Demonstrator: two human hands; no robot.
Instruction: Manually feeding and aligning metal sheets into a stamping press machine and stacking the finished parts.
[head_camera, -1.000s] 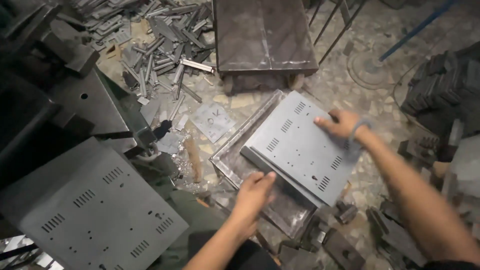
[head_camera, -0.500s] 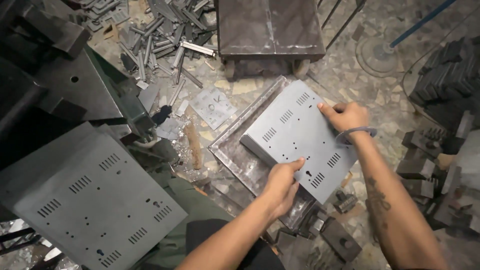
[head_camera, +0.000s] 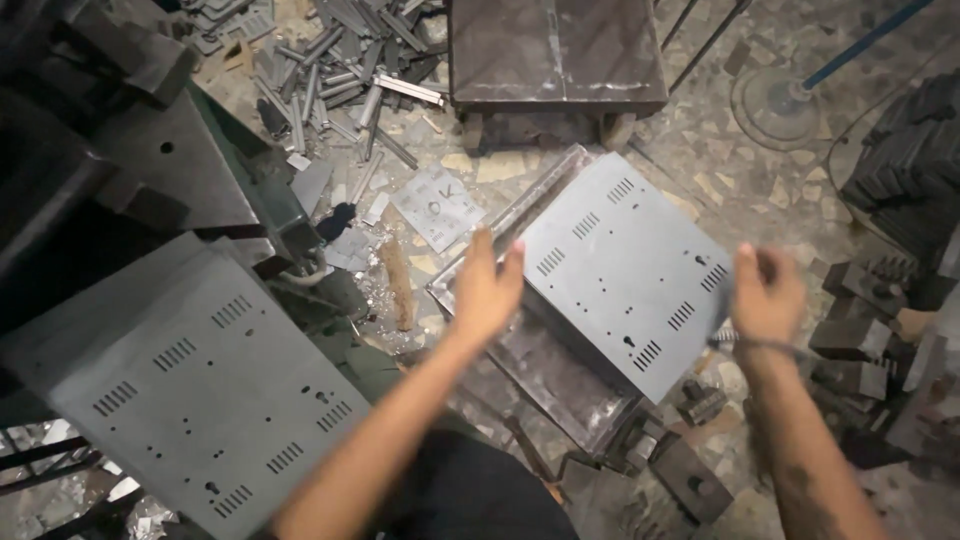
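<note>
Perforated grey sheet-metal panel (head_camera: 625, 275): lies tilted on shallow metal tray (head_camera: 560, 375) on floor | handling: judged stiff, thin, moderately light, edges likely sharp; grip at opposite edges | left hand (head_camera: 487, 290): fingers extended, loosely spread, at panel's left edge | right hand (head_camera: 768, 295): fingers curled near right edge, contact unclear (blurred).

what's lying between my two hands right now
In the head view, the grey perforated sheet-metal panel lies between the left hand and the right hand, atop a shallow metal tray.
</note>
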